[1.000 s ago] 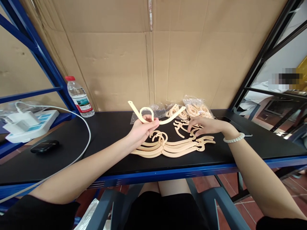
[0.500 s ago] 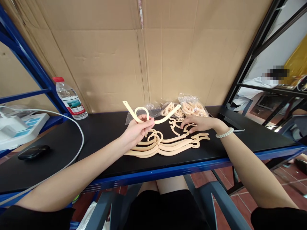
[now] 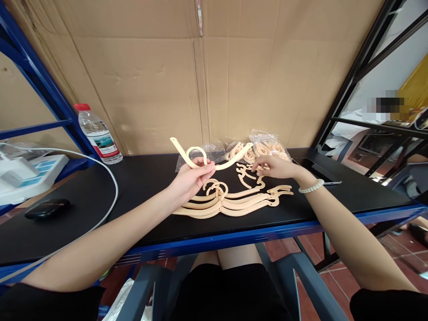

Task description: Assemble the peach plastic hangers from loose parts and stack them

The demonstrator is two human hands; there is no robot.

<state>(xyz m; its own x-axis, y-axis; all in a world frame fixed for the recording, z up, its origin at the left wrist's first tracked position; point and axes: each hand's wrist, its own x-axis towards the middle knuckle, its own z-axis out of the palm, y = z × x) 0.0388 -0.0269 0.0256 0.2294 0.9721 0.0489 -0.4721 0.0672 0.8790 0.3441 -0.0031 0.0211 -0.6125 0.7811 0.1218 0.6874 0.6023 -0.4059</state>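
My left hand (image 3: 197,176) pinches a cream-coloured plastic clothes hanger (image 3: 230,166) by its middle, raised above the black table. Its curled hook rises beside my fingers, and both arms angle upward. Over a heap of small loose cream parts (image 3: 245,176), my right hand (image 3: 272,166) reaches down with bent fingers drawn together. Whatever its fingertips hold, if anything, is hidden. Several similar hangers (image 3: 240,206) lie stacked in front of me, hooks overlapping in the centre, with small hook-shaped pieces at their right ends.
Clear plastic bags of cream parts (image 3: 270,149) sit at the back against a cardboard wall (image 3: 150,80). A dark tablet-like device (image 3: 314,170) lies behind my right wrist. To the left are a water bottle (image 3: 100,138), a power strip (image 3: 50,174), a white cable (image 3: 112,178) and a black mouse-like object (image 3: 47,209).
My right hand has lifted slightly and shifted left over the loose parts, its fingers closer together. The left hand still holds the hanger in nearly the same place.
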